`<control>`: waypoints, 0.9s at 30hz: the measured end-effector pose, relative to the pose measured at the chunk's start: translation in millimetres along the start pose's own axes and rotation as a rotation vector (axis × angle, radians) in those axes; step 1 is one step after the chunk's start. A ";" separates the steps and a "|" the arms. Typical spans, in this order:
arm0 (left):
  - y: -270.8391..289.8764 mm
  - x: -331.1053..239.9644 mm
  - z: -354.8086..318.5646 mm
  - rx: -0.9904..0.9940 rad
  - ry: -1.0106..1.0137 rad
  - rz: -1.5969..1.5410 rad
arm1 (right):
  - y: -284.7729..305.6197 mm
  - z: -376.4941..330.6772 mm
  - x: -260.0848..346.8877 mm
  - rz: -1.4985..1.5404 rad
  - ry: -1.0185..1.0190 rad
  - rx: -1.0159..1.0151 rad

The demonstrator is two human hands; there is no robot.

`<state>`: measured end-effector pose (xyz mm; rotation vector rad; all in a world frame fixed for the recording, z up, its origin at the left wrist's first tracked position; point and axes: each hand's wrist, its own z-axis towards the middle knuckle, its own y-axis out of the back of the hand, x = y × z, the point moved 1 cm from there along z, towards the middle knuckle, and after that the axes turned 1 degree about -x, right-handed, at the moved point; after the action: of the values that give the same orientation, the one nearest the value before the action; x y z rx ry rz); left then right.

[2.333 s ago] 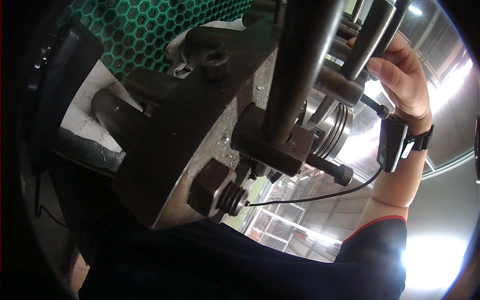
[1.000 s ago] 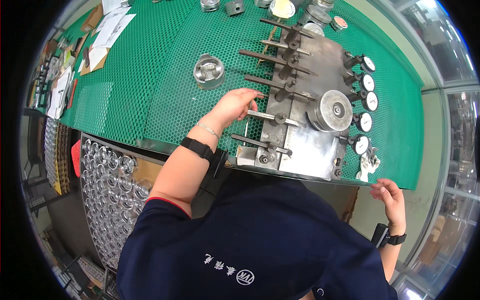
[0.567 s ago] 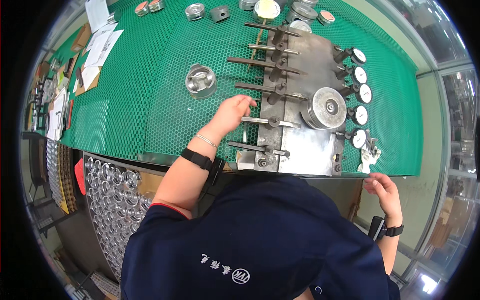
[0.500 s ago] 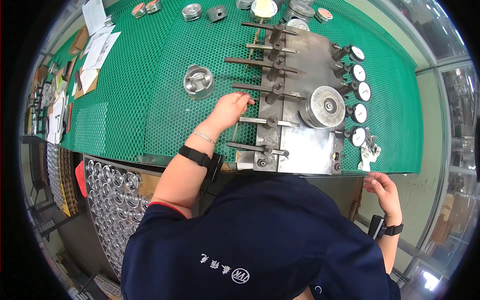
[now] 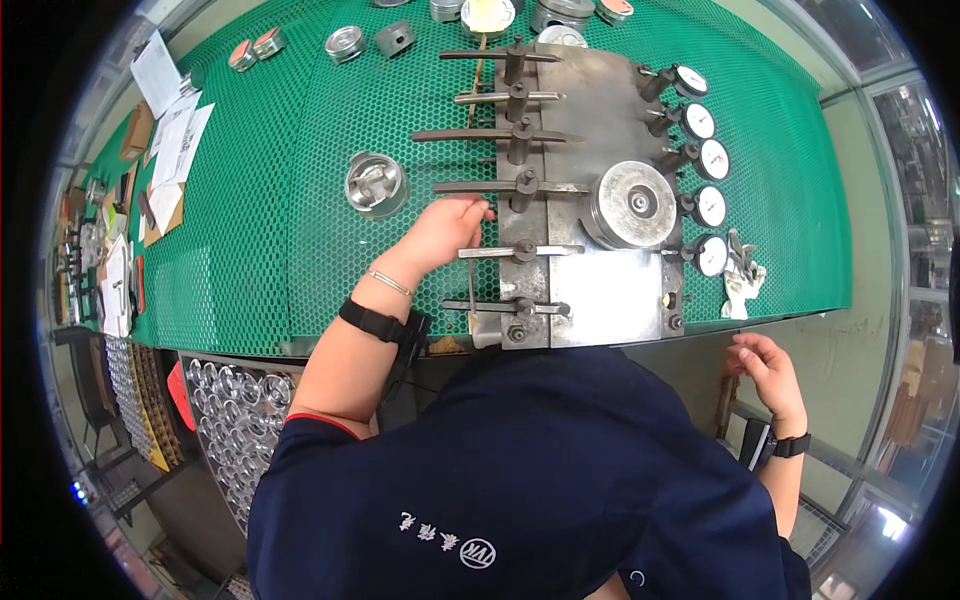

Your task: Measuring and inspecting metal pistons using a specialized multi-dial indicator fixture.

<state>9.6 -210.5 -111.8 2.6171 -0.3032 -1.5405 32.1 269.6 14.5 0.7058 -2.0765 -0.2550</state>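
My left hand [image 5: 450, 228] is at the left edge of a steel gauge fixture [image 5: 600, 110], below the fourth clamp bar [image 5: 480, 187]. Its fingers are curled together by a small rod end; what they pinch, if anything, is hidden. A round metal piston [image 5: 632, 205] rests crown up on the fixture plate, close to the row of dial gauges [image 5: 711, 207]. Another piston [image 5: 376, 186] stands on the green mat left of the fixture, its hollow side showing. My right hand [image 5: 768, 372] hangs beyond the bench's front edge, empty, with fingers loosely bent and apart.
White gloves [image 5: 741, 280] lie right of the gauges. Several pistons, including a grey one [image 5: 394, 39], line the far side of the green mat [image 5: 250, 200]. Papers [image 5: 180, 145] are at the left. Below the bench edge, a tray holds many metal rings [image 5: 235, 405].
The view has shifted, so the fixture appears slightly further left. My left hand remains at the fixture's left edge with its fingers curled; my right hand stays off the bench edge.
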 end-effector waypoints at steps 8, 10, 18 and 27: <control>1.4 1.9 8.3 0.026 0.061 -0.120 | -4.6 11.4 -5.3 -0.017 -0.036 -0.015; 0.9 -3.7 6.0 0.012 0.082 -0.118 | -4.7 15.2 -4.8 -0.024 -0.032 -0.006; 7.8 -9.7 -6.6 0.077 0.117 -0.074 | -0.7 22.2 -5.8 -0.028 -0.025 -0.018; 36.9 19.8 7.9 -0.029 0.086 -0.501 | -2.7 24.2 -13.5 -0.023 -0.066 -0.011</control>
<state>7.5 -250.6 -126.1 2.8671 0.4110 -1.5219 19.3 273.1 -10.0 0.7238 -2.1289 -0.3064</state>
